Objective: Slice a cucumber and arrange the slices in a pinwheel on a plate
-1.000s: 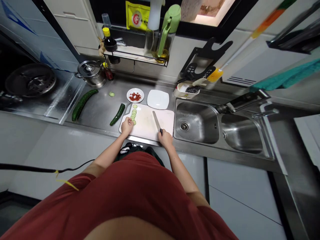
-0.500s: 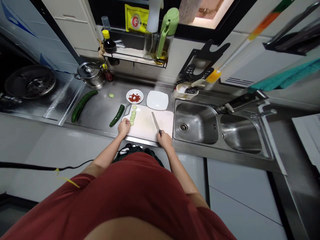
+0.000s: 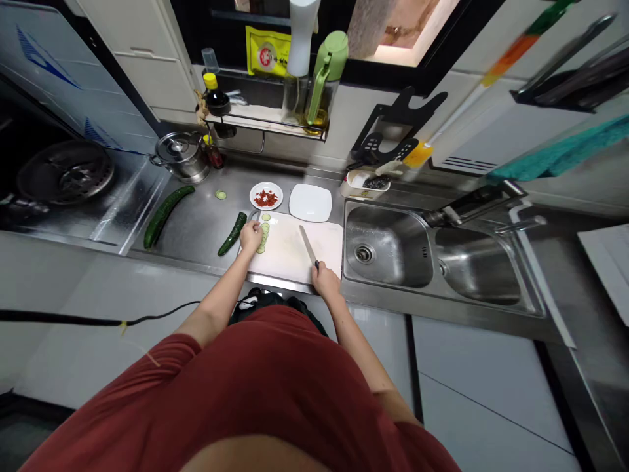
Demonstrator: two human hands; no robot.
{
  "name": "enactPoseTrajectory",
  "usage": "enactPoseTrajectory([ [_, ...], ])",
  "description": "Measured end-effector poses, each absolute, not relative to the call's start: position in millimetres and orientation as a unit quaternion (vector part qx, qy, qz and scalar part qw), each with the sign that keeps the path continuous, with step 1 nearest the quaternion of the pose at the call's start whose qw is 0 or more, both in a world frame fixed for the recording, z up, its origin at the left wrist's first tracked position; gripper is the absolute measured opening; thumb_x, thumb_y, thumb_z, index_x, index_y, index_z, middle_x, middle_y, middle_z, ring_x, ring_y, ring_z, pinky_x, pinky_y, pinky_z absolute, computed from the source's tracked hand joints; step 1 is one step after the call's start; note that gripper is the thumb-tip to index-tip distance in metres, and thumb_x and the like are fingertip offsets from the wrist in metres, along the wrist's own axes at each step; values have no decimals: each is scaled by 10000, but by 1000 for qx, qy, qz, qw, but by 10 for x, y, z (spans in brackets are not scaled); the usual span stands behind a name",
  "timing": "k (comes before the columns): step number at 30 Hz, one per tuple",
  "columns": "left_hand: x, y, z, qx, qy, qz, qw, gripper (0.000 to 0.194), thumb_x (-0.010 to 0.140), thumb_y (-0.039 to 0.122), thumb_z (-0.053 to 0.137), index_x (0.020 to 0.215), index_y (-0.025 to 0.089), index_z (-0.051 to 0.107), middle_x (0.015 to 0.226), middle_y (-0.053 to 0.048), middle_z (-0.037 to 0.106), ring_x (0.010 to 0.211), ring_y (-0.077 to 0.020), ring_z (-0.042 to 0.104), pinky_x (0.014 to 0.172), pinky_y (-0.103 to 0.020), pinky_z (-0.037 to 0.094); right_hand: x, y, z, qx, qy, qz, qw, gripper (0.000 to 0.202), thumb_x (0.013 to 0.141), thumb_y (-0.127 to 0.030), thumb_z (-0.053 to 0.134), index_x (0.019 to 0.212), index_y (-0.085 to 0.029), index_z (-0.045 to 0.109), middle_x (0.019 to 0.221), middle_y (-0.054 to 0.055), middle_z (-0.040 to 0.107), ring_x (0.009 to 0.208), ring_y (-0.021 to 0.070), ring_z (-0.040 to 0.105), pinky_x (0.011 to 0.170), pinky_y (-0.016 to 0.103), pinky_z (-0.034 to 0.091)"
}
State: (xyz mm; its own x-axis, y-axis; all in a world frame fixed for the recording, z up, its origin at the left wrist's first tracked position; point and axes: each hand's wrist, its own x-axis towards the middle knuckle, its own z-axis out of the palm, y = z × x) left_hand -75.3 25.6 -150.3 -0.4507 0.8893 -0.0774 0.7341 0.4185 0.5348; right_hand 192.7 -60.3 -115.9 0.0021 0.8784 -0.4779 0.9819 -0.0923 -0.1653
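My right hand (image 3: 325, 278) grips the black handle of a knife (image 3: 308, 246), whose blade lies over the white cutting board (image 3: 289, 262). At the board's left side, my left hand (image 3: 251, 236) is beside a column of pale green cucumber slices (image 3: 264, 237). Its fingers are bent together near the upper slices; whether something small is between them is too small to tell. Just left of that hand lies a shorter piece of dark green cucumber (image 3: 232, 234) on the steel counter.
Behind the board stand a plate of chopped red pieces (image 3: 266, 196) and a white square plate (image 3: 310, 202). A whole cucumber (image 3: 167, 216) and a lidded pot (image 3: 181, 157) are at left. The double sink (image 3: 388, 242) adjoins the board's right side.
My left hand has moved up along the slices, away from the board's front edge. My right hand still holds the knife in nearly the same place. The view has shifted slightly.
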Motion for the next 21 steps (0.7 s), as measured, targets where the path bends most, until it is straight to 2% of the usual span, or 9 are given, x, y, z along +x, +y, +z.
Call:
enactPoseTrajectory([
  [6, -702, 628, -1471, 534, 815, 158, 159, 380, 855, 256, 538, 1225, 218, 614, 1168, -125, 623, 1100, -261, 574, 930, -348, 428, 1863, -622, -1176, 698, 666, -241, 103, 406, 1012, -417, 259, 1233, -173, 497, 1038, 143, 669, 1001, 250, 634, 840, 343, 429],
  [12, -700, 833, -1515, 574, 804, 76, 137, 337, 847, 254, 541, 1160, 184, 644, 1202, -162, 586, 1153, -324, 533, 951, -430, 410, 1882, -603, -1179, 698, 668, -239, 96, 381, 1005, -399, 281, 1210, -174, 508, 1028, 134, 675, 984, 259, 640, 817, 343, 438],
  [16, -728, 917, -1578, 570, 808, 58, 135, 292, 846, 251, 540, 1103, 179, 659, 1186, -160, 587, 1134, -318, 542, 944, -430, 413, 1879, -600, -1181, 701, 666, -237, 96, 368, 1001, -391, 296, 1207, -173, 511, 1034, 131, 674, 987, 254, 640, 821, 335, 437],
  [21, -787, 982, -1615, 553, 813, 82, 162, 265, 806, 233, 597, 1066, 213, 641, 1197, -123, 587, 1097, -268, 564, 907, -362, 433, 1881, -593, -1200, 704, 664, -235, 95, 358, 997, -383, 307, 1196, -173, 518, 1031, 126, 675, 983, 249, 642, 817, 326, 439],
])
